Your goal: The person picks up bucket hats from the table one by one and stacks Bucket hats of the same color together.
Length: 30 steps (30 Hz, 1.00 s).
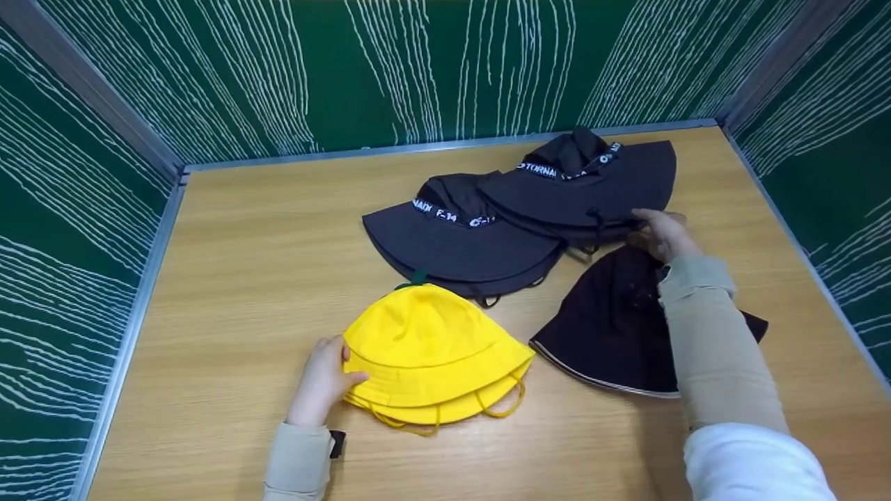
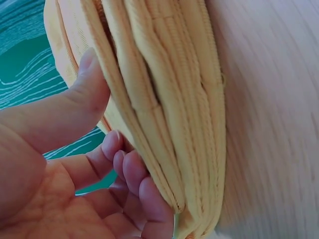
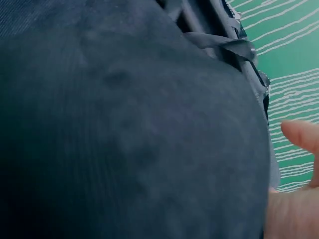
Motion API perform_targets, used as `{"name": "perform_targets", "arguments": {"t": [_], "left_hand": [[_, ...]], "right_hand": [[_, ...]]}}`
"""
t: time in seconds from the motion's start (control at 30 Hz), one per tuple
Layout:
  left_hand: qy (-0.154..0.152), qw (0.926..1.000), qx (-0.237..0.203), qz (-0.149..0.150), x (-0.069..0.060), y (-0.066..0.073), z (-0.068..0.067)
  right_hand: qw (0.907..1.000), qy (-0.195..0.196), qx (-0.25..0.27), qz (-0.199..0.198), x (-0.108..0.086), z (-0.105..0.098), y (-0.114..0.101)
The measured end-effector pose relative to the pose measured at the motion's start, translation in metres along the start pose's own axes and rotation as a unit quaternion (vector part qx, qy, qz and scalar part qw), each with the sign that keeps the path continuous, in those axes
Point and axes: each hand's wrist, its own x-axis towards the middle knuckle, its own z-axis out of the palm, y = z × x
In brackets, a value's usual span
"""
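Observation:
Nested yellow hats lie at front centre, crown away, cords at the brims. My left hand grips their left edge; in the left wrist view the hand has its thumb on one side of the layered yellow brims and curled fingers at the other. My right hand reaches to the right end of the charcoal hats, beside the crown of a black hat. In the right wrist view, that hand's thumb is extended; black fabric hides the other fingers.
Another charcoal hat with a lettered band overlaps the back pair on its left, just behind the yellow hats. Green walls with white lines and grey metal edging border the wooden table.

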Motion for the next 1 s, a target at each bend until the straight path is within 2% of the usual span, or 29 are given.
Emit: {"name": "perform_targets", "arguments": {"t": [0.13, 0.23, 0.43, 0.53, 0.63, 0.83, 1.0], "left_hand": [[0.003, 1.0000, 0.003, 0.007, 0.000, 0.000, 0.000], [0.002, 1.0000, 0.000, 0.006, 0.000, 0.000, 0.000], [0.005, 1.0000, 0.000, 0.007, -0.001, -0.002, 0.001], [0.009, 0.9998, 0.001, 0.018, -0.002, -0.004, 0.001], [0.011, 0.9996, 0.000, 0.025, -0.003, -0.004, 0.002], [0.009, 0.9998, -0.006, 0.016, -0.003, -0.004, 0.002], [0.005, 0.9999, -0.007, 0.008, -0.002, -0.003, 0.001]], "right_hand": [[0.9950, 0.049, 0.085, -0.017, 0.002, 0.003, -0.001], [0.9899, 0.078, 0.114, -0.032, 0.004, 0.004, -0.002], [0.9890, 0.085, 0.118, -0.028, 0.004, 0.007, -0.002], [0.9869, 0.096, 0.121, -0.046, 0.003, 0.009, -0.002], [0.9823, 0.104, 0.142, -0.063, 0.001, 0.012, -0.004], [0.9702, 0.112, 0.196, -0.087, -0.004, 0.018, -0.007], [0.9553, 0.096, 0.249, -0.128, -0.010, 0.025, -0.008]]}}
